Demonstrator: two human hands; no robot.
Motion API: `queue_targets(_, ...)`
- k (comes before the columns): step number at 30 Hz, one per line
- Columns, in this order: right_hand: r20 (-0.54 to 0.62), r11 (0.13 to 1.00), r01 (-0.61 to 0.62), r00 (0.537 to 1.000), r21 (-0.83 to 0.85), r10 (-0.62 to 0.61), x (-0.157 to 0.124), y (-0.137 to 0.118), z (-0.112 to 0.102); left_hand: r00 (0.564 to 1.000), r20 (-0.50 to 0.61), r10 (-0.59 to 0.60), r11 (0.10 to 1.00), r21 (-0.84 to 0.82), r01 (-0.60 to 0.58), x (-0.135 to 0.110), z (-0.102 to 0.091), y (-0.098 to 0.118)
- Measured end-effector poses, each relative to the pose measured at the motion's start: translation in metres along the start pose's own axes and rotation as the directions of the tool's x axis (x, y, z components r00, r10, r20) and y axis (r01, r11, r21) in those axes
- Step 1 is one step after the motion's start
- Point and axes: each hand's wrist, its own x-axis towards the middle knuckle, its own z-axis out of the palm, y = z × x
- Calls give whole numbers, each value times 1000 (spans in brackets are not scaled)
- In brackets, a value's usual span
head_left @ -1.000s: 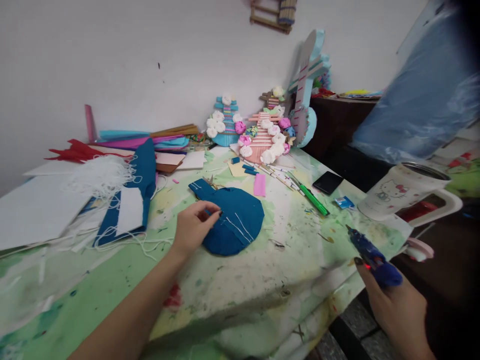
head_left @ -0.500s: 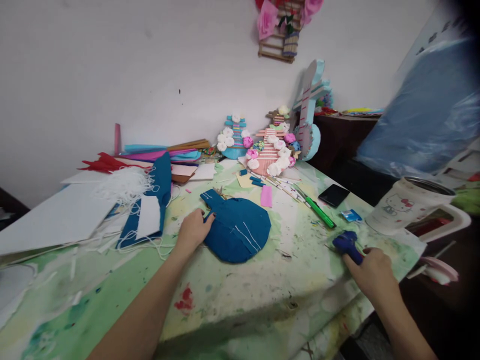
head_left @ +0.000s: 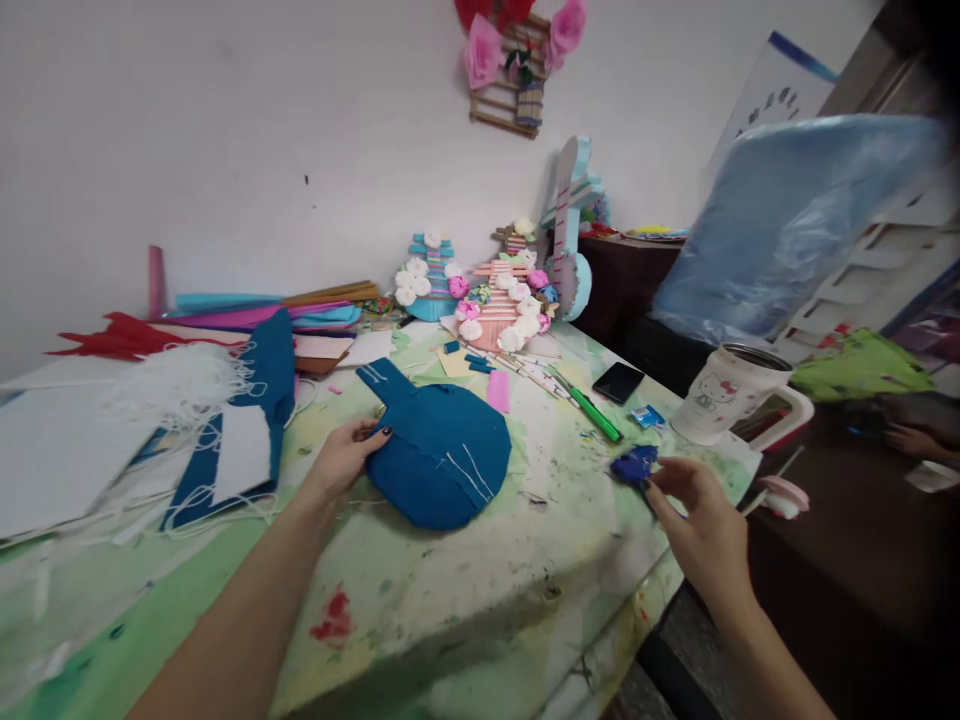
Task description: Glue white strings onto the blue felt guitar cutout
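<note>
A dark-blue, cloth-covered, lute-shaped piece [head_left: 442, 460] has a round body, a short neck and thin white cords on it. My left hand [head_left: 349, 455] grips it where neck meets body, thumb on top and fingers underneath; its neck end is lifted a little from the table. At the right, my right hand [head_left: 697, 510] has its thumb and fingertips closed at the rear of a dark-blue glue gun [head_left: 634, 464], low over the table. The gun's handle is mostly hidden by the fingers.
White cord [head_left: 187, 385] lies tangled on blue cloth and white boards at left. Behind stand flower-trimmed lute-shaped crafts [head_left: 499, 310]. A green cutter [head_left: 596, 415], a phone [head_left: 618, 382] and a white mug [head_left: 727, 395] sit at right. Another person's hand [head_left: 919, 440] shows far right.
The view has swung right. My left hand has raised and slightly turned the lute-shaped piece. My right hand's grip on the glue gun has shifted, and the gun has turned.
</note>
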Motion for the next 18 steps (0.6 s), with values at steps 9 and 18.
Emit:
queue_targets(9, 381, 780, -107, 907, 617, -177, 14, -81, 82, 997, -8, 80, 925, -371, -77, -14, 9, 20)
queue_targets(18, 113, 795, 323, 893, 513, -435, -9, -133, 110, 998, 1, 59, 914, -402, -54, -12, 7, 17)
